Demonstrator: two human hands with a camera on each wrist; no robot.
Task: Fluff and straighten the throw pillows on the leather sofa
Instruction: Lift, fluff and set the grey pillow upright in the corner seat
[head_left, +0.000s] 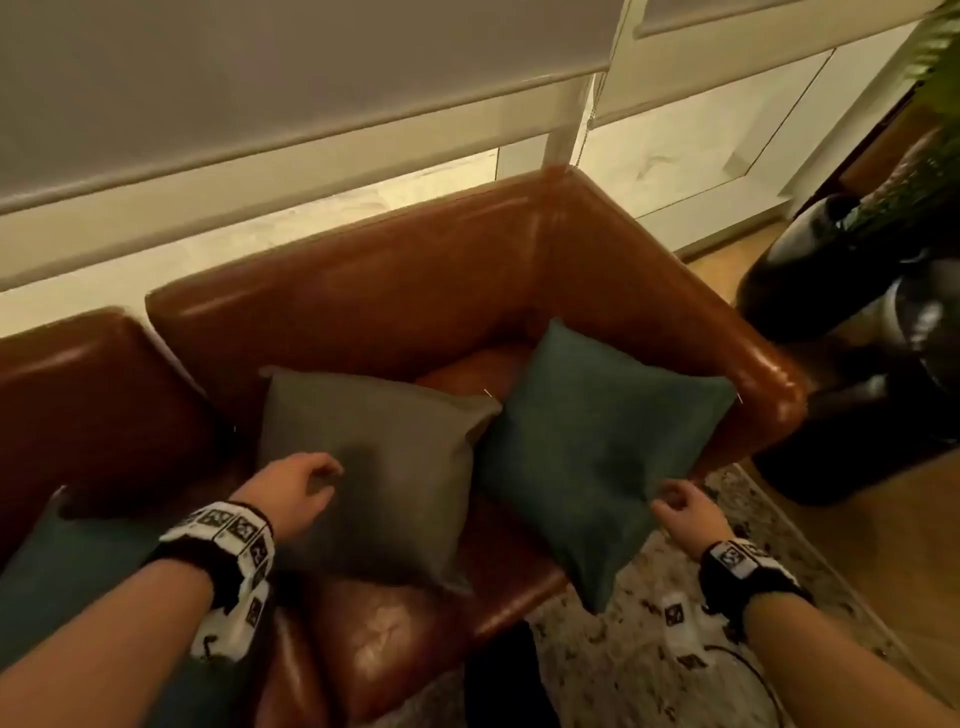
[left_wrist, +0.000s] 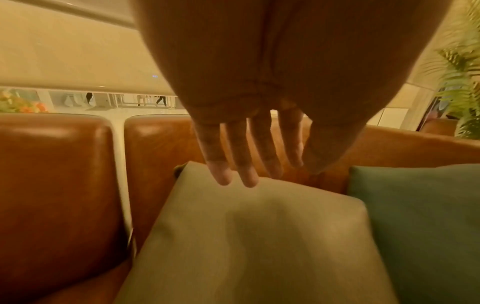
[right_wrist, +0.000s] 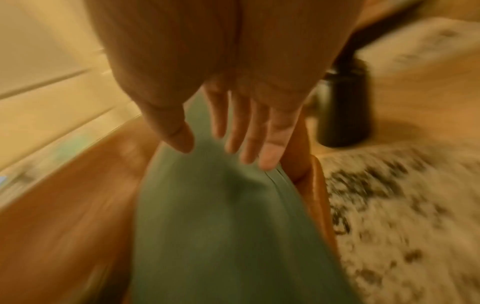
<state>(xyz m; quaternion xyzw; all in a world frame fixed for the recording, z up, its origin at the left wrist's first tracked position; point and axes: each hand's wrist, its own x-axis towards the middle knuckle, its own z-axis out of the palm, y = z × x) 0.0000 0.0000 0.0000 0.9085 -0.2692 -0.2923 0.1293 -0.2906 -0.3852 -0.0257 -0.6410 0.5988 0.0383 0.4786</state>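
2 throw pillows stand side by side at the right end of the leather sofa (head_left: 363, 270): the grey-green pillow (head_left: 374, 467) leans on the backrest, and the teal pillow (head_left: 597, 447) leans toward the armrest, its lower corner hanging past the seat's front edge. The left hand (head_left: 296, 488) hovers at the grey-green pillow's left edge with fingers (left_wrist: 223, 164) straight and spread, gripping nothing; the right hand (head_left: 680, 512) is likewise open, fingertips (right_wrist: 270, 156) at the teal pillow's seam. A 3rd teal cushion (head_left: 67, 571) lies lower left, beside a speckled rug (head_left: 639, 654) and dark planter (head_left: 831, 270).
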